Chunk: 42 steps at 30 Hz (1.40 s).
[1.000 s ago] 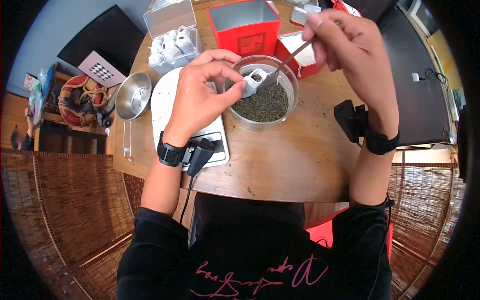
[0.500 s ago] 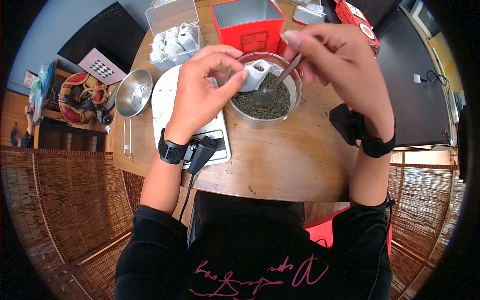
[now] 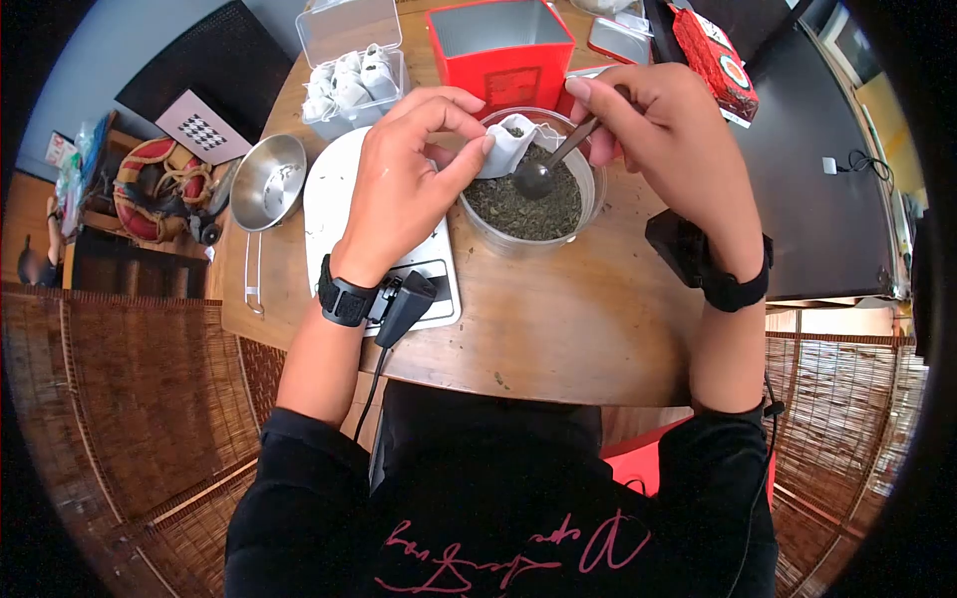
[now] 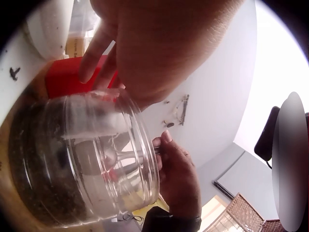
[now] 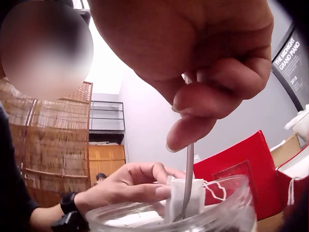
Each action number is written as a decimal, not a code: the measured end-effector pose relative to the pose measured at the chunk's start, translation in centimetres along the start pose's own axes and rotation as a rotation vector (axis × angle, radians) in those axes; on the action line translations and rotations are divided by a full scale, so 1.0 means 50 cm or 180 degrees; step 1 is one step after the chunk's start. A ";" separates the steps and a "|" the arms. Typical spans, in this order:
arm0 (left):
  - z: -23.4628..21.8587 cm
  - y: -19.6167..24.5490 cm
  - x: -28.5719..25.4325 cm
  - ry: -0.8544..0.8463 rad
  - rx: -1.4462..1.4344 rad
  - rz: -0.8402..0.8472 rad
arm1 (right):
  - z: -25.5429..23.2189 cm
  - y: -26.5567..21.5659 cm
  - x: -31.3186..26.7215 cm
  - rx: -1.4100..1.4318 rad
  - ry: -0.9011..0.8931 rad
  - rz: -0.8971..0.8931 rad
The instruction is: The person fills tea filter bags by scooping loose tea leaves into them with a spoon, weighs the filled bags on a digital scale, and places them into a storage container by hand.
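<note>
White pouch (image 3: 504, 152) pinched by the left hand (image 3: 407, 184) — right hand (image 3: 670, 140) gripping a spoon (image 3: 534, 180) beside it.

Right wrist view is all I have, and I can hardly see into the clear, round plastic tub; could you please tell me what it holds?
Observer: In the head view, dark dried leaves lie in the tub.
Operator: Thank you. Is there anything in the small white fabric pouch that the left hand pinches?
Observer: Yes, dark leaf bits show in the open mouth of the pouch in the left hand.
Operator: And could you tell me what stands beyond that hand?
Observer: A clear rectangular plastic box with its lid raised, holding more white pouches.
</note>
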<state>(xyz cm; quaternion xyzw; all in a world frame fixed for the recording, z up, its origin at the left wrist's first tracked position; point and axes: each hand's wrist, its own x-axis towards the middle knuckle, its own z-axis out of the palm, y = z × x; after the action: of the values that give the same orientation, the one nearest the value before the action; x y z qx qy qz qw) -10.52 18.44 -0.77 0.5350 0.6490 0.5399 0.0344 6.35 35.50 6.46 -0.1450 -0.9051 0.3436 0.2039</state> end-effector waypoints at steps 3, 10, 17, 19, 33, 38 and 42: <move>0.002 0.000 0.002 0.0028 -0.0044 0.0000 | 0.009 -0.010 -0.006 0.0312 -0.0257 0.0058; 0.001 0.004 0.000 0.0014 0.0005 -0.0017 | 0.019 0.002 0.001 -0.0005 -0.0341 0.0058; 0.000 -0.003 0.000 0.0028 0.0026 0.0044 | -0.017 0.004 -0.003 0.0126 -0.0168 0.0079; 0.000 0.002 0.002 0.0044 0.0008 0.0043 | -0.011 -0.013 -0.007 0.0417 -0.0277 0.0122; 0.001 -0.005 -0.001 0.0077 -0.0026 -0.0011 | -0.066 0.011 -0.013 0.0073 -0.0264 -0.0277; 0.001 -0.006 -0.003 0.0062 -0.0013 -0.0027 | -0.064 0.023 -0.020 -0.0423 -0.0256 -0.0619; 0.003 -0.009 -0.002 0.0120 -0.0051 -0.0022 | -0.062 0.035 -0.016 -0.0394 -0.0806 -0.0680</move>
<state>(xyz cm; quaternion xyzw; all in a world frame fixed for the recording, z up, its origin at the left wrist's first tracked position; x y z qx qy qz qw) -10.68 18.51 -1.21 0.5221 0.6470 0.5550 0.0283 8.73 38.17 7.13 -0.0159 -0.9533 0.2792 0.1143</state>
